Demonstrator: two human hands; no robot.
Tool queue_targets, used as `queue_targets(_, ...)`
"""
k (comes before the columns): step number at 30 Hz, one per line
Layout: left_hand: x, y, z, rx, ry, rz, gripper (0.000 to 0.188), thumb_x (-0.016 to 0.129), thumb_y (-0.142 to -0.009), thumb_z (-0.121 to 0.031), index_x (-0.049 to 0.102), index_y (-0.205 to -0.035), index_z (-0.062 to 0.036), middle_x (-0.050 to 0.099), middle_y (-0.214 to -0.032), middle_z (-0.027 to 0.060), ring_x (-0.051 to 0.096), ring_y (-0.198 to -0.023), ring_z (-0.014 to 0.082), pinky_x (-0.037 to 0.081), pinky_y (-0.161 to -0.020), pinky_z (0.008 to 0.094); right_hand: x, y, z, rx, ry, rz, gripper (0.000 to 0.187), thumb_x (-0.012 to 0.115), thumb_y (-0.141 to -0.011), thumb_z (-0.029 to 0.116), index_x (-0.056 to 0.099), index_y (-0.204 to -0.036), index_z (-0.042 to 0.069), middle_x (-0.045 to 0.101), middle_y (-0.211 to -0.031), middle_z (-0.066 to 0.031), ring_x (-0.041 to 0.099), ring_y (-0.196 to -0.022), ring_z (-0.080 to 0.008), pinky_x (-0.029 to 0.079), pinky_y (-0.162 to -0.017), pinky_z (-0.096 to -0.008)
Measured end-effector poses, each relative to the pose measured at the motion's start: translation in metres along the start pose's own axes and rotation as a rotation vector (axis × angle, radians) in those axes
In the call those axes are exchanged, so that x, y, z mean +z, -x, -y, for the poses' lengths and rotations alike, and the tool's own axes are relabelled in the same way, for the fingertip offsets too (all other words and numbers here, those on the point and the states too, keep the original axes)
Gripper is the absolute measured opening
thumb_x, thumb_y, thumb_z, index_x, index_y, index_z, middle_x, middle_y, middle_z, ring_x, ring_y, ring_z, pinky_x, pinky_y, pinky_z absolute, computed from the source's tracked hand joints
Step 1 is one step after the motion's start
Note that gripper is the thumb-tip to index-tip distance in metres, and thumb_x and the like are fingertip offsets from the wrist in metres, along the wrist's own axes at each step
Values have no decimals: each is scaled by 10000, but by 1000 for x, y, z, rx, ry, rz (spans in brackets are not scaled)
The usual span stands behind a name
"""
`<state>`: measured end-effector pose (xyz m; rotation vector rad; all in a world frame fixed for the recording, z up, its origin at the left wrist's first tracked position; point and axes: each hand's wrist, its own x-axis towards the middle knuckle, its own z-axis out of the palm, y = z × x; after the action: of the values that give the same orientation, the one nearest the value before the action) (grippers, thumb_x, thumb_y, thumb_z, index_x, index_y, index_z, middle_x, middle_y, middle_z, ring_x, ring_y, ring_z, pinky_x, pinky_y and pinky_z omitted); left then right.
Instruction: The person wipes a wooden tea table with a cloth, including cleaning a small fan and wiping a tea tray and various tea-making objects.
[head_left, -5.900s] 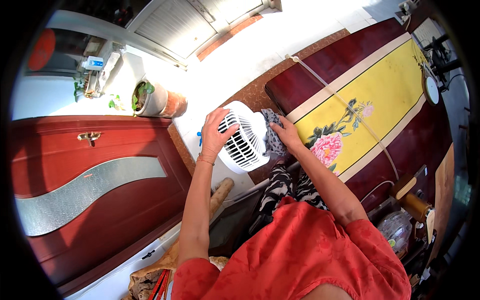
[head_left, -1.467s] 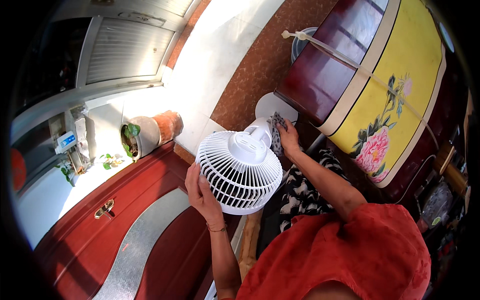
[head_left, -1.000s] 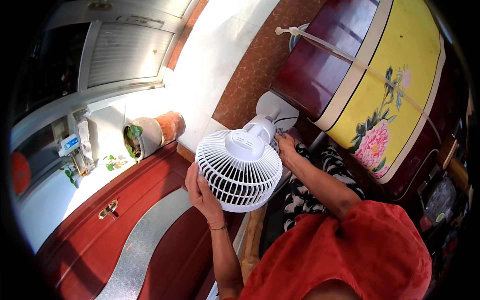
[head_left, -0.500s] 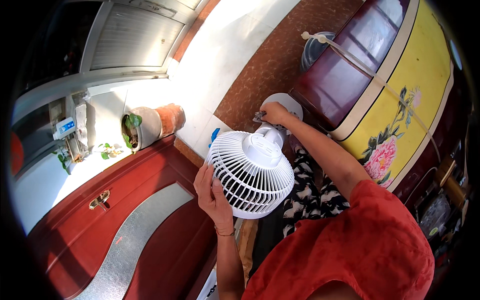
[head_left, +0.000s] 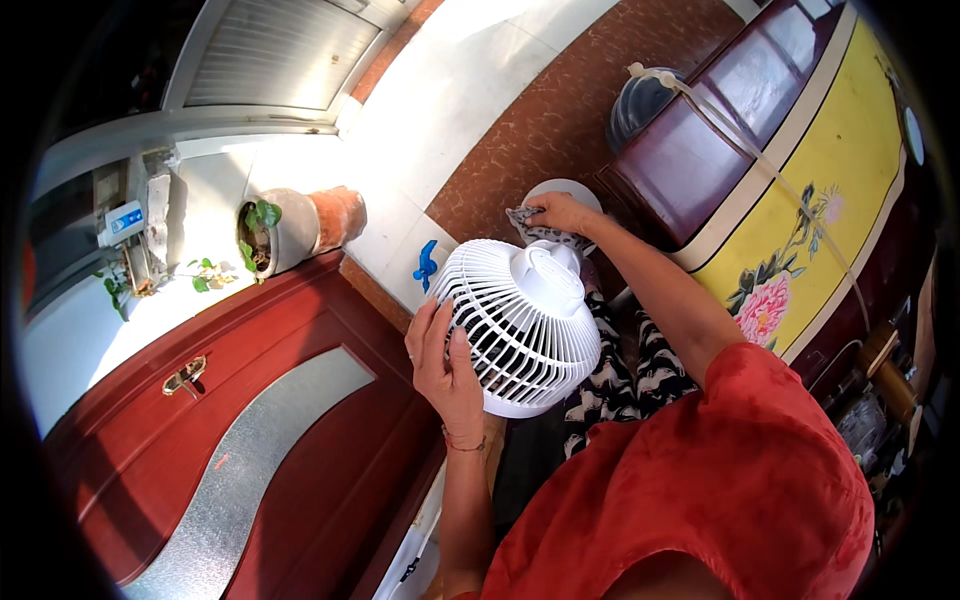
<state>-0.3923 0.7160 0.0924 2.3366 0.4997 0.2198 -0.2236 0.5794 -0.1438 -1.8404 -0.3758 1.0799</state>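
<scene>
Looking down through the head camera, I log a white fan (head_left: 525, 325) between the two hands, its slatted cage tilted and its round hub facing up toward my view. The left hand (head_left: 443, 368) is at the lower left of the cage, fingers extended and slightly parted, thumb lying along the slats. Contact with the cage appears clear, but the palm is hidden, so I cannot tell whether it grips or merely rests. A thin band (head_left: 463, 440) circles that wrist.

The right hand (head_left: 562, 212) is farther from the body, past the hub, fingers curled closed over a grey patterned cloth (head_left: 558, 238). From my angle, the cloth overlaps the fan's pale disc-shaped base (head_left: 560, 186), near the neck end. The cage lies nearer the body than this hand.

Surroundings, as I read them: a blue tap (head_left: 425, 266) just beside the cage on the left; a red door (head_left: 150, 465) farther left; a yellow flowered runner (head_left: 845, 150) well to the right.
</scene>
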Motion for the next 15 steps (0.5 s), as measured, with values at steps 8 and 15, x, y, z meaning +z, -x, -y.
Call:
queue_targets(8,2,-7,12,-13,90,-96,249,529,-906,-77,629,-1125,-13,593,-1176,151,541,-1105,271,414,-943,349,52,151,11,-24,-508,-376,247,610,-870,103,586,-1097,10,609,-964,-85,544,-883,-127,447,-796,-265)
queue_targets(15,0,-5,19,39,108,-134,229,543,-901,-76,641,-1091,9,612,-1142,147,562,-1083,243,419,-940,331,63,214,87,-340,-326,-585,184,611,-843,52,576,-1015,-4,570,-914,-137,570,-817,-244,450,-754,-289)
